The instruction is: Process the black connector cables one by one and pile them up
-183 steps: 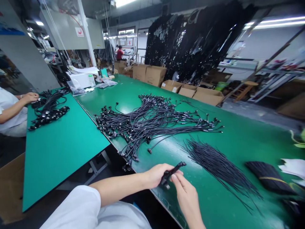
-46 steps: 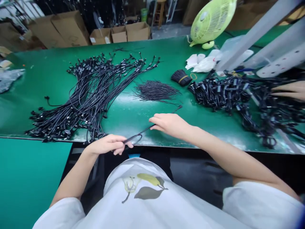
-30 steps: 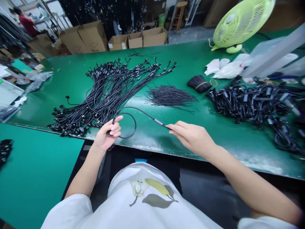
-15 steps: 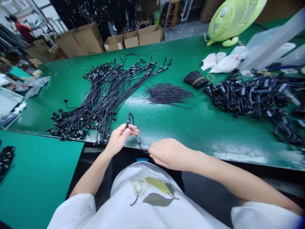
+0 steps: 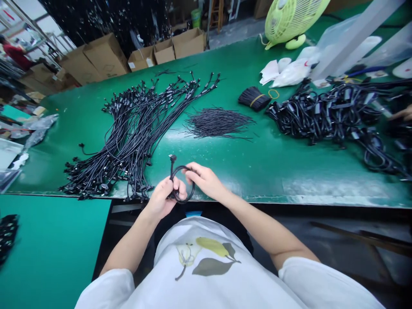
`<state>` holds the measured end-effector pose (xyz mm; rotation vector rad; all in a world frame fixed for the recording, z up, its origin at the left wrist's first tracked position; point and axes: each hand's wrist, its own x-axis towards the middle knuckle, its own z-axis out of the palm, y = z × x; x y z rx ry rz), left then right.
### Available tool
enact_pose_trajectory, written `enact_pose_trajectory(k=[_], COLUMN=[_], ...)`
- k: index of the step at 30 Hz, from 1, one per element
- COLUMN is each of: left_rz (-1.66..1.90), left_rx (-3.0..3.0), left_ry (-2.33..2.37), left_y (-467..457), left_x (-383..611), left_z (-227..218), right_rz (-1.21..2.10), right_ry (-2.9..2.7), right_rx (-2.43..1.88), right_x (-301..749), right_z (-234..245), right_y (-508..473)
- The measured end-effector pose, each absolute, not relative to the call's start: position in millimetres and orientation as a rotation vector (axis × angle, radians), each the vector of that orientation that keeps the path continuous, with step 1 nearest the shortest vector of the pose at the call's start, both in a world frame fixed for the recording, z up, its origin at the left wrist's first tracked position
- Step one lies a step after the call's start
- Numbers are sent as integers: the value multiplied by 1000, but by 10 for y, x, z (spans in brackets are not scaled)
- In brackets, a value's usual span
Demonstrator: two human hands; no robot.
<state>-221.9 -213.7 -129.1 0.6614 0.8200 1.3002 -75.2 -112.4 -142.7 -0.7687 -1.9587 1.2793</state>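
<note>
A black cable [image 5: 182,201] is bent into a round loop between my two hands, over the table's front edge. My left hand [image 5: 165,195] is closed on it at the left side of the loop, and one end with a connector sticks up above the fingers. On the upper right of the loop, the fingers of my right hand [image 5: 202,178] are closed round the cable. Straight black cables [image 5: 128,133] lie in a large heap to the left. Beyond my hands is a pile of short black ties [image 5: 219,123].
A banded bundle of black ties [image 5: 254,98] lies near coiled cables [image 5: 325,118] on the right. A green fan [image 5: 292,21] and white plastic bags [image 5: 291,73] stand farther back. Another person's hand [image 5: 404,113] shows at the right edge. Cardboard boxes [image 5: 106,56] stand behind the green table [image 5: 244,171].
The cable hung between my hands before and is now curled into a loop. My right hand has moved up and closer to my left. The view has shifted to the right.
</note>
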Motion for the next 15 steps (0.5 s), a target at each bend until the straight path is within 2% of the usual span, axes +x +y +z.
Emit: enact_pose_trajectory(k=[4, 9, 15], left_rz=[1273, 1364, 901], left_rx=[556, 619, 1016], left_ry=[921, 1109, 1226], left_y=[-2232, -2270, -2343], left_x=[-2053, -1939, -2034], left_z=[-1503, -1658, -1699], right_rz=[1584, 2078, 2075], right_ry=[-1568, -954, -1181], right_rx=[-901, -761, -796], right_x=[-822, -879, -906], right_z=[-1577, -1559, -1427], right_y=[-1213, -1412, -1703])
